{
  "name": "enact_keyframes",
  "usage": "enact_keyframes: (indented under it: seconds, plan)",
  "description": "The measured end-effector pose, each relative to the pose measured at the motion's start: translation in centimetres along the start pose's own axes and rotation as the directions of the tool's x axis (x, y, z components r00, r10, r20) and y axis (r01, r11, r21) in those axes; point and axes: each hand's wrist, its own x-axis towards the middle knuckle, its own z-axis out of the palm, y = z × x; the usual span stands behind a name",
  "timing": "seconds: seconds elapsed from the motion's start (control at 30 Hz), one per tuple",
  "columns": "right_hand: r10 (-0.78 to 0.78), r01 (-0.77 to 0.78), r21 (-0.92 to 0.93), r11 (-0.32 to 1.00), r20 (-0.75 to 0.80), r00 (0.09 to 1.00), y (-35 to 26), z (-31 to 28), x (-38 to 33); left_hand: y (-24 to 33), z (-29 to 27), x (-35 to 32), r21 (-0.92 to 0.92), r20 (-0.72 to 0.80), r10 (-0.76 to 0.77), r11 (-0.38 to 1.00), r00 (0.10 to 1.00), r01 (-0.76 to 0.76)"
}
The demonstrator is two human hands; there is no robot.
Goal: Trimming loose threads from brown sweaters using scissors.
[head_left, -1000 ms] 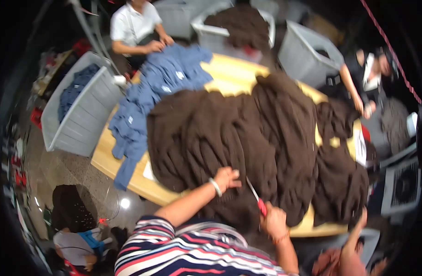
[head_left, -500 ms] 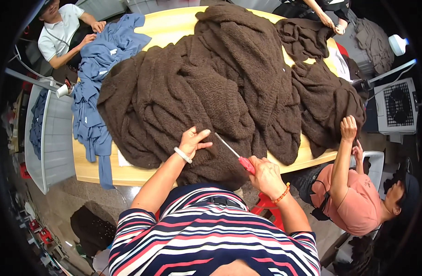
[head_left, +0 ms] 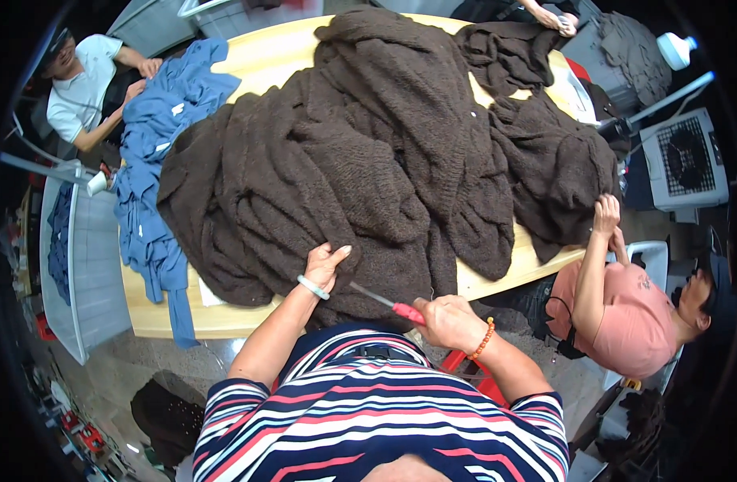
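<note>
A large heap of dark brown knit fabric (head_left: 368,153) covers most of the table, and its near edge hangs toward my body. My left hand (head_left: 324,269) is closed on a fold at that edge, thumb on top, fingers curled into the knit. My right hand (head_left: 451,323) grips a red-handled tool (head_left: 408,312) with a thin metal shaft, much like a screwdriver. The shaft points left and lies over the fabric just below my left hand. Its tip is blurred, so I cannot tell whether it touches the knit.
Blue garments (head_left: 156,153) lie along the left side of the light wooden table (head_left: 160,320). At far left a person handles them; on the right a person in pink (head_left: 617,317) holds brown knit. Another person's hands are at the far right. A grey bin (head_left: 87,273) stands left.
My left hand has gone from fingers spread to closed on the knit. My right hand has moved left and slightly down, bringing the tool's shaft near the left hand.
</note>
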Motion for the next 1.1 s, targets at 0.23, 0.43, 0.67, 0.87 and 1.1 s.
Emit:
enact_keyframes:
  seconds: [0.23, 0.43, 0.67, 0.87, 1.1]
  plan:
    - [0.119, -0.115, 0.041, 0.992, -0.115, 0.986, -0.1, -1.4, 0.7, 1.3, 0.8, 0.0, 0.069, 0.044, 0.038, 0.997, 0.998, -0.041]
    - [0.18, -0.172, 0.066, 0.983, -0.131, 0.975, -1.3, -2.4, 2.5, 2.2, 0.1, 2.8, 0.164, -0.158, 0.315, 0.943, 0.936, -0.289]
    - [0.109, -0.108, 0.082, 0.991, -0.009, 0.994, -1.1, -2.7, 2.3, 2.6, -0.5, -1.8, -0.022, -0.172, 0.256, 0.964, 0.951, -0.263]
    - [0.194, -0.195, 0.039, 0.98, 0.015, 0.981, -0.6, -2.6, 1.9, 10.9, -14.5, -5.9, 0.692, -0.612, 0.755, 0.655, 0.236, -0.303]
    - [0.082, -0.085, 0.077, 0.993, 0.046, 0.996, -1.4, -2.6, 5.2, 9.0, -30.0, -7.6, 0.769, -0.598, 0.646, 0.629, 0.475, 0.112]
